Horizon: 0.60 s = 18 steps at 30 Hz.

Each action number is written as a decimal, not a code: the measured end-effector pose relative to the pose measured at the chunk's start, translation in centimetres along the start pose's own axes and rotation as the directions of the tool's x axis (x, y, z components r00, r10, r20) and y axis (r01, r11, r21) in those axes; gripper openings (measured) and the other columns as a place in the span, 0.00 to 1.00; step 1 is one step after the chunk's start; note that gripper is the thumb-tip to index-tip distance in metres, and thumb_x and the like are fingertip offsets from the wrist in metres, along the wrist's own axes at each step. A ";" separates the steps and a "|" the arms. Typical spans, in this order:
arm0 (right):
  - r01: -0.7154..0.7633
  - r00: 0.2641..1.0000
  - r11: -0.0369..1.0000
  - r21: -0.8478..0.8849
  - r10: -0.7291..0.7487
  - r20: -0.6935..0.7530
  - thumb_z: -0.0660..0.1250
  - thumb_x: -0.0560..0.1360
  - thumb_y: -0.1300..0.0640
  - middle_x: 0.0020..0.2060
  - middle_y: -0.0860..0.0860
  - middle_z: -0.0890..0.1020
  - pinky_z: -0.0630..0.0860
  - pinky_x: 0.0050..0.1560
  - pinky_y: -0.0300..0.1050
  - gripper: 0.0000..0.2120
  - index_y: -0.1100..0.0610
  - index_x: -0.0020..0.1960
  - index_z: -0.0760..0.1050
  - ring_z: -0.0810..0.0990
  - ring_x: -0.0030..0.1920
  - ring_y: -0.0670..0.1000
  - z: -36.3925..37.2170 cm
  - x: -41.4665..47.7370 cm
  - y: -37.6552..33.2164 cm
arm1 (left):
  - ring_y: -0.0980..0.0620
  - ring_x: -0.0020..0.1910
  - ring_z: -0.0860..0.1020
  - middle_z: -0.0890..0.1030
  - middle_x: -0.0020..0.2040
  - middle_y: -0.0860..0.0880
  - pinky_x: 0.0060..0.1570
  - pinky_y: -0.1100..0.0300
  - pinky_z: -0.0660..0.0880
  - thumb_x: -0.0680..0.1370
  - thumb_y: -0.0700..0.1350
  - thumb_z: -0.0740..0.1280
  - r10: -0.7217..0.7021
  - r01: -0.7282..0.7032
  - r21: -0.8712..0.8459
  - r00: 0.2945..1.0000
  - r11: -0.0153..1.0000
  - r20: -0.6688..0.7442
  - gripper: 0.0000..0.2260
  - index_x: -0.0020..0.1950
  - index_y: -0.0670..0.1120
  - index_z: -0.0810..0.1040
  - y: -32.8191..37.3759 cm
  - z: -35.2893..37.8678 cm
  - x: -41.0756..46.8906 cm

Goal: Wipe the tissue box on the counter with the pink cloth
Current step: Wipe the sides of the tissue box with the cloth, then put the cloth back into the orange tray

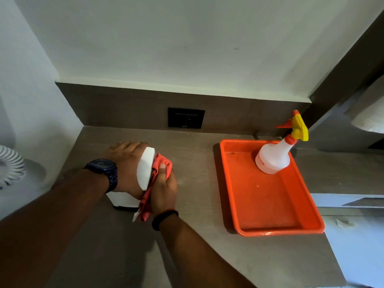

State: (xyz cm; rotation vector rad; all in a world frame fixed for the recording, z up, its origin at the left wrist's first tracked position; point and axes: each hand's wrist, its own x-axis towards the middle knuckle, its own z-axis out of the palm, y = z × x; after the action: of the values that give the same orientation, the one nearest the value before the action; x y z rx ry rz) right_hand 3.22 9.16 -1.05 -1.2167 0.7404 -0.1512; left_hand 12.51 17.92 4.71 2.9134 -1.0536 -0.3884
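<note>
the white, smooth-sided rectangular tissue box (pixel 145 168) stands on the grey-brown wood-grain counter (pixel 197 183), left of centre and a little out from the back wall, well apart from the shallow orange plastic tray (pixel 268 206) at the right. the left hand (pixel 124 163), with a dark wristwatch (pixel 104 169) on its wrist, lies spread over the top and left side of the box, fingers curled over the far edge, clamping it in place. the right hand (pixel 164 190) is closed around the bunched pink cloth (pixel 154 179) and presses it against the box's right side; a loose tail of cloth hangs below the hand toward the counter. this looks like the middle of the wiping, with one face under the cloth and the rest hidden by the hands, so how much is done cannot be told. the box looks light, and a hard sideways push from the cloth could slide or tip it if the left hand eases off. the dangling tail could drag over the counter and carry grit back onto the box. a wide outward sweep to the right could bring the elbow or cloth toward the tray, where a translucent white spray bottle (pixel 274 156) with a yellow and orange trigger head stands upright at the far end and might be knocked over. whether the cloth is damp cannot be seen.
</note>
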 end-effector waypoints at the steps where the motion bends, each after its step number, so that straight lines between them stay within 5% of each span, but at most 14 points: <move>1: 0.008 1.000 1.000 0.016 -0.008 0.011 0.56 0.84 0.45 0.55 0.50 0.84 0.78 0.59 0.44 0.16 0.52 0.61 0.78 0.82 0.56 0.49 -0.5 0.1 -0.7 | 0.47 0.61 0.72 0.72 0.65 0.50 0.62 0.49 0.70 0.43 0.73 0.69 -0.026 0.026 -0.007 1.000 1.000 0.000 0.58 0.69 0.51 0.61 0.1 0.2 -0.2; 5: 0.022 1.000 0.992 0.128 -0.024 0.016 0.58 0.85 0.51 0.45 0.47 0.84 0.80 0.45 0.30 0.13 0.53 0.56 0.79 0.83 0.45 0.42 -2.9 0.8 -4.0 | 0.45 0.66 0.69 0.69 0.69 0.48 0.65 0.48 0.67 0.44 0.74 0.71 -0.087 0.087 -0.007 0.996 0.996 0.034 0.62 0.72 0.49 0.56 0.8 -0.5 -0.8; 9: 0.197 0.974 0.976 0.098 -0.184 -0.131 0.58 0.85 0.54 0.50 0.50 0.84 0.80 0.51 0.34 0.14 0.58 0.60 0.80 0.84 0.48 0.43 -8.3 2.0 -8.3 | 0.44 0.76 0.52 0.57 0.77 0.44 0.74 0.47 0.50 0.45 0.78 0.67 -0.082 0.082 -0.008 0.995 0.997 0.064 0.68 0.76 0.46 0.49 3.5 -1.7 0.0; 12: 0.341 0.911 0.929 -0.145 -0.365 -0.195 0.58 0.85 0.54 0.49 0.44 0.82 0.74 0.55 0.34 0.11 0.54 0.58 0.79 0.80 0.51 0.43 -13.9 3.1 -10.3 | 0.43 0.77 0.52 0.57 0.77 0.40 0.75 0.49 0.49 0.50 0.80 0.63 0.019 -0.037 -0.143 0.992 0.989 -0.128 0.64 0.76 0.43 0.54 8.2 -1.1 2.0; 14: 0.338 0.888 0.851 -0.401 -0.430 -0.163 0.57 0.85 0.53 0.50 0.46 0.82 0.72 0.55 0.37 0.14 0.59 0.61 0.78 0.79 0.51 0.45 -17.9 3.8 -10.3 | 0.42 0.75 0.57 0.58 0.76 0.40 0.74 0.51 0.54 0.55 0.76 0.68 0.103 -0.129 -0.211 0.986 0.969 -0.127 0.58 0.75 0.45 0.55 12.4 -0.5 3.2; 18: 0.267 0.890 0.522 -0.810 -0.457 -0.001 0.52 0.83 0.42 0.52 0.61 0.83 0.76 0.57 0.58 0.23 0.60 0.56 0.76 0.80 0.54 0.62 -23.4 5.4 -8.2 | 0.42 0.72 0.61 0.62 0.74 0.44 0.72 0.48 0.61 0.58 0.73 0.71 0.237 -0.244 -0.225 0.970 0.943 -0.059 0.54 0.74 0.47 0.56 18.7 2.6 5.4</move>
State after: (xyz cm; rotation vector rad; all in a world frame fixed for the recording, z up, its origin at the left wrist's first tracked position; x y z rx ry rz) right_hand -4.24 -15.06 0.43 -2.2721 0.7456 -0.3297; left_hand 4.11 0.24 2.88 2.5421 -1.2489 -0.4221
